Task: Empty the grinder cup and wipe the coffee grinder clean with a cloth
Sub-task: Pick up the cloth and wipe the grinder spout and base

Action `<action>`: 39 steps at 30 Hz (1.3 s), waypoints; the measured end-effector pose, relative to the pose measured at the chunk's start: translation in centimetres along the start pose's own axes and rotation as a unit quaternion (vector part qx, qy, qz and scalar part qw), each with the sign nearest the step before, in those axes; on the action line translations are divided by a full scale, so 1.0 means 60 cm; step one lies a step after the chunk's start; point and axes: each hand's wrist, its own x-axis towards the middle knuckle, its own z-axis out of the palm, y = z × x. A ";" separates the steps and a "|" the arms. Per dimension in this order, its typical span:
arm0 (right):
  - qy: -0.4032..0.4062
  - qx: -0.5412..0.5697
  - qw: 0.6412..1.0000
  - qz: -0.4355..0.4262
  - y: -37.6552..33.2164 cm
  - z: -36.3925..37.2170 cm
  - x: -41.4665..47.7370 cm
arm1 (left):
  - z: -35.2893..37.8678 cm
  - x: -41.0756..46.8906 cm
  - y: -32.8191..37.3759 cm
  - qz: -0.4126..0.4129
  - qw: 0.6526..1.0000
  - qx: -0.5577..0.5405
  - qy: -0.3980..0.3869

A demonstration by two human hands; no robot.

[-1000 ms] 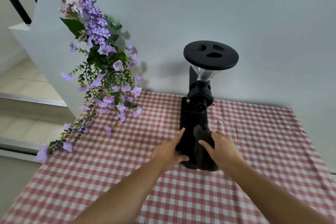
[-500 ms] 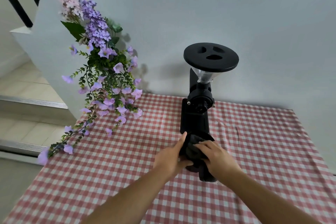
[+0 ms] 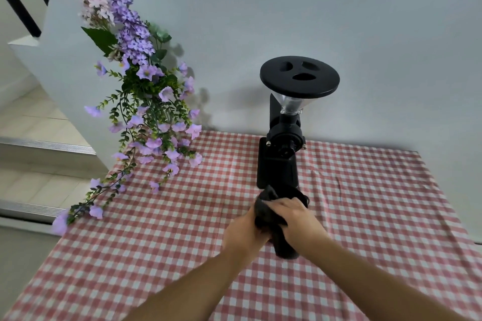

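A tall black coffee grinder (image 3: 277,169) with a round black hopper lid (image 3: 300,77) stands on the red-checked tablecloth (image 3: 156,242) near the wall. Just in front of its rounded base, both my hands meet around a bunched dark cloth (image 3: 266,212). My left hand (image 3: 243,232) curls under the cloth from the left. Over the top of it lies my right hand (image 3: 297,219). A dark end (image 3: 285,249) sticks out below the hands; I cannot tell whether it is the grinder cup or a fold of cloth.
A spray of purple artificial flowers (image 3: 146,101) hangs over the table's far left corner. Behind the table is a white wall (image 3: 339,8). Tiled steps (image 3: 39,154) lie off the left edge. The tablecloth stretches to the right of the grinder and towards me.
Both hands have drawn back from the grinder's lower body towards me, taking the dark cloth with them. The left hand has gone from bracing the grinder's side to closing under the cloth.
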 end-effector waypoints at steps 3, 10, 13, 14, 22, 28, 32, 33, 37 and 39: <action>0.001 -0.011 0.997 -0.074 0.040 0.012 -0.051 | 0.000 0.000 -0.004 0.021 0.999 0.022 -0.012; 0.133 0.044 0.990 0.027 0.085 -0.044 -0.073 | -0.035 0.028 -0.017 0.097 0.992 0.071 -0.033; 0.121 0.027 0.989 0.078 0.074 -0.050 -0.049 | -0.045 0.053 0.008 0.147 0.973 0.156 -0.085; 0.104 0.007 0.991 0.079 0.068 -0.042 -0.047 | -0.044 0.058 0.015 0.160 0.965 0.180 -0.103; -0.039 0.017 0.997 0.064 0.055 0.039 -0.119 | -0.035 0.071 0.029 0.168 0.951 0.240 -0.099; 0.108 0.093 0.982 0.125 0.059 -0.033 -0.074 | -0.032 0.046 0.044 0.133 0.959 0.244 -0.060; 0.113 0.075 0.982 0.129 0.057 -0.035 -0.045 | 0.002 0.021 0.036 0.079 0.982 0.172 -0.007; 0.105 0.068 0.986 0.112 0.054 -0.025 -0.043 | 0.009 0.016 0.032 0.070 0.986 0.153 0.002; 0.112 0.036 0.990 0.082 0.056 0.013 -0.061 | -0.001 0.020 0.024 0.069 0.988 0.136 -0.025; 0.087 0.002 0.996 0.034 0.068 0.028 -0.085 | -0.008 0.025 0.026 0.073 0.984 0.155 -0.049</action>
